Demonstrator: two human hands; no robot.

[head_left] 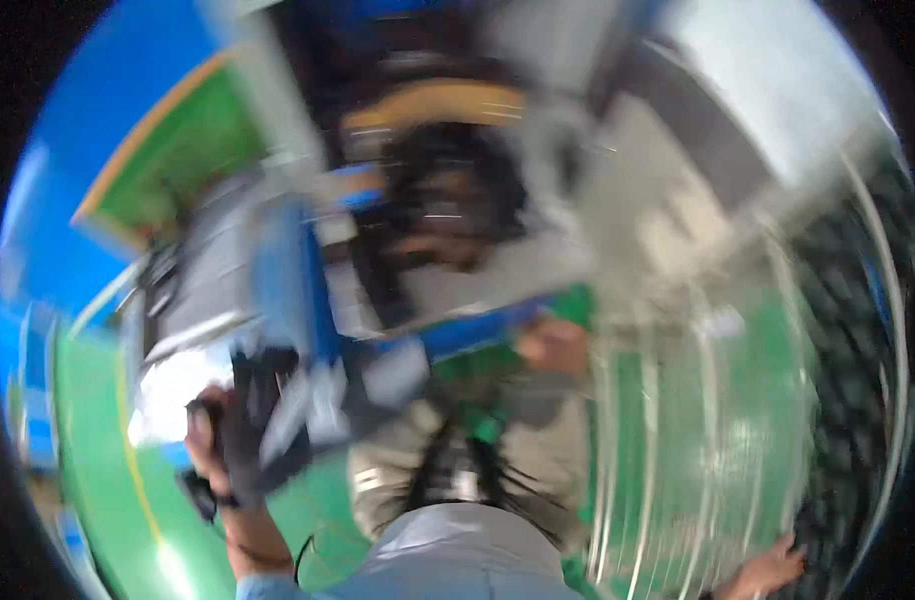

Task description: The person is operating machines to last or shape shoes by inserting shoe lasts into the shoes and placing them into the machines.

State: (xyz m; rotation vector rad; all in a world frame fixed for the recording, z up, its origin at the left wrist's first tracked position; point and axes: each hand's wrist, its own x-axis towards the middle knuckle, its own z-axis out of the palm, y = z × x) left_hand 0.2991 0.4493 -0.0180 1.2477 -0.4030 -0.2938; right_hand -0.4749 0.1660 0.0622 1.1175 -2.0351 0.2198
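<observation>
Motion smears much of the head view. My left hand, with a black band at the wrist, is at the lower left. Its fingers close round the edge of a dark grey and black bundle, whose kind is too blurred to tell. Pale grey pieces stretch from the bundle toward the middle. My right hand is far out at the lower right, fingers stretched, with nothing visible in it. Close by is a black, rough-looking surface; I cannot tell whether they touch.
A blue-edged bench is ahead, with a dark-haired person leaning over it. A blurred skin-coloured shape is at its edge. A grey box-like thing stands left. Pale curved rails cross the green floor at right.
</observation>
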